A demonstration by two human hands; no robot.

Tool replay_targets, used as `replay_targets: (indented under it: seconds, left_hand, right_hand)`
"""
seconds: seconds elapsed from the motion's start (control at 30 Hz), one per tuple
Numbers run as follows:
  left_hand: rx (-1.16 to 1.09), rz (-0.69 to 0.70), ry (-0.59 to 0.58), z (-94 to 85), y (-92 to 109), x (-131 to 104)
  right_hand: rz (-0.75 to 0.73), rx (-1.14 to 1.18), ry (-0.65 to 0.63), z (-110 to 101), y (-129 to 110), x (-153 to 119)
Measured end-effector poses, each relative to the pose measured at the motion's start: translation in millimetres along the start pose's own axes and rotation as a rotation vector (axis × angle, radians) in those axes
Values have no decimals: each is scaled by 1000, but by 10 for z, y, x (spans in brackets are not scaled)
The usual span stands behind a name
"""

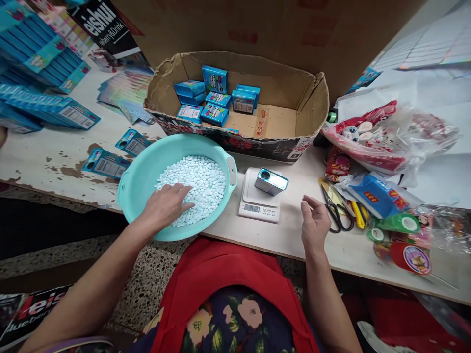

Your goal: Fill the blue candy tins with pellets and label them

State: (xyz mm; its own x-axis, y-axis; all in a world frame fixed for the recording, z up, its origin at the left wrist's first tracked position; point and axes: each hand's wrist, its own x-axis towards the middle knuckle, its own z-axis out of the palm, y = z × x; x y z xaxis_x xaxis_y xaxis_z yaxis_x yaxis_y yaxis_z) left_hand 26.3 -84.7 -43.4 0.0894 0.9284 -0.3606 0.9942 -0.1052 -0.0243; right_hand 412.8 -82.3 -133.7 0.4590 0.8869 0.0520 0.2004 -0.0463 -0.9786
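Note:
My left hand (168, 203) reaches into a turquoise basin (138, 179) with its fingers and thumb spread. The fingertips touch a heap of small white candies (200, 189); nothing shows in the grasp. A small blue-edged tin box (271, 182) stands on a white digital scale (259, 207), and a round dark opening shows in its top. My right hand (315, 219) hovers beside the scale's right side, its fingers loosely bent, thumb apart, with nothing visible in them.
Behind the basin, a cut-down cardboard box (279, 120) contains several blue boxes (215, 115). More blue boxes (77, 113) are stacked at left, near flat foil cards (127, 93). Black-handled scissors (336, 215), a yellow cutter (359, 214), green tape (401, 223) and plastic-wrapped items (382, 137) lie at right.

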Motion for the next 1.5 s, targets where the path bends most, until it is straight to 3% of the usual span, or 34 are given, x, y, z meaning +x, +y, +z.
replay_targets:
  seconds: [0.1, 0.17, 0.33, 0.47, 0.57, 0.67, 0.73, 0.8, 0.97, 1.07, 1.13, 1.27, 1.5]
  left_hand:
    - [56, -35, -148, 170, -217, -46]
    - [-5, 20, -207, 237, -281, -65]
    - [-349, 90, -285, 188, -178, 2]
    - [-1001, -98, -221, 47, -211, 33]
    - [-1625, -273, -22, -38, -316, 55]
    - [-1995, -433, 72, -114, -304, 174]
    - [-2090, -533, 22, -198, -169, 307]
    - [-2136, -518, -9, -327, 78, 463]
    - [-2197, -184, 10, -696, 1023, 875]
    - [-2194, -64, 66, -774, 1541, 1084]
    - [-2169, -45, 158, -762, 1761, 1182]
    - [-2077, -24, 331, -718, 1906, 1250]
    - [-2021, 29, 458, -788, 1843, 1199]
  right_hand:
    - [7, 10, 4, 32, 13, -6]
    - [23, 20, -4, 57, 34, -19]
    - [49, 60, -50, 118, 43, -39]
    - [37, 55, -50, 90, 18, -12]
    - [35, 52, -33, 35, 38, 9]
    - [44, 52, -25, 1, 96, 10]
    - [53, 52, -34, 7, 126, 1]
    - [35, 65, -56, 45, 120, -5]
    - [-216, 24, -172, 301, -119, 59]
    - [-310, -89, -273, 506, -309, 141]
    - [-332, -119, -323, 608, -414, 180]
    - [-394, -159, -348, 682, -606, 198]
    - [-417, -224, -345, 698, -857, 225]
